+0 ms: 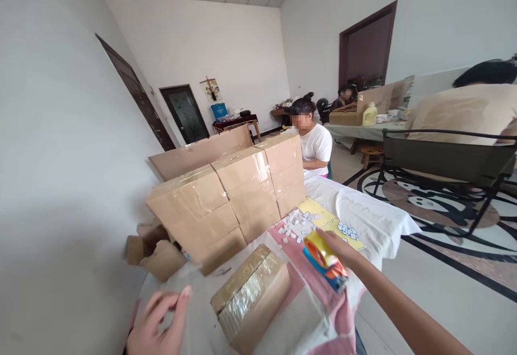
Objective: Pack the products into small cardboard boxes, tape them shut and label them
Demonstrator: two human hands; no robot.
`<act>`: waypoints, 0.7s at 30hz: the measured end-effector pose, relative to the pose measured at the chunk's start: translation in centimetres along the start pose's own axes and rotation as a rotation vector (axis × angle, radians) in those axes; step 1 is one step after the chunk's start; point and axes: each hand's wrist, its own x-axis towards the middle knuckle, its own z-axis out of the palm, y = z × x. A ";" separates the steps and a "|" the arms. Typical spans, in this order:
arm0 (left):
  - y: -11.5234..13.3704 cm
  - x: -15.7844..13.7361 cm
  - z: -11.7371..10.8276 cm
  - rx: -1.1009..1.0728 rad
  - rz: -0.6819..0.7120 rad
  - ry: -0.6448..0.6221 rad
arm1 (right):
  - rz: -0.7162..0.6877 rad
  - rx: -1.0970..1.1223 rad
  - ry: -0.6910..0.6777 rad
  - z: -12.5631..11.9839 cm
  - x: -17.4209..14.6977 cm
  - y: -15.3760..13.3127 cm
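Observation:
My right hand (336, 243) grips a tape dispenser (319, 271) with a blue and orange body and a roll of yellowish tape, held above the right side of the table. Most of its fingers are hidden behind the roll. Left of it a cardboard box (258, 301) lies on the cloth, with shiny clear tape along its top seam. My left hand (159, 320) hovers at the lower left, apart from the box; its fingers are loosely curved, thumb and forefinger separated, with nothing between them.
Taped cardboard boxes (242, 193) form a wall across the table. A torn open carton (161, 260) sits at the left. Small white pieces (297, 225) lie scattered on pink and yellow sheets. A person in a white shirt (319, 142) sits behind; a dark-framed chair (444, 164) stands right.

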 end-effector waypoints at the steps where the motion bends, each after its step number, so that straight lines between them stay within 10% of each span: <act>1: 0.7 0.1 0.6 -0.061 -0.054 -0.020 | 0.016 0.009 0.025 1.3 1.7 -0.5; 6: 2.0 2.1 2.7 -0.447 -0.192 -0.096 | 0.083 -0.135 0.033 4.9 6.4 -1.5; 12: 1.9 1.4 4.6 -0.691 -0.381 -0.069 | -0.049 -0.305 0.251 4.4 4.3 -0.4; 21: 1.9 -1.5 8.3 -0.839 -0.631 -0.180 | -0.999 -0.407 -0.056 13.0 -7.1 -4.6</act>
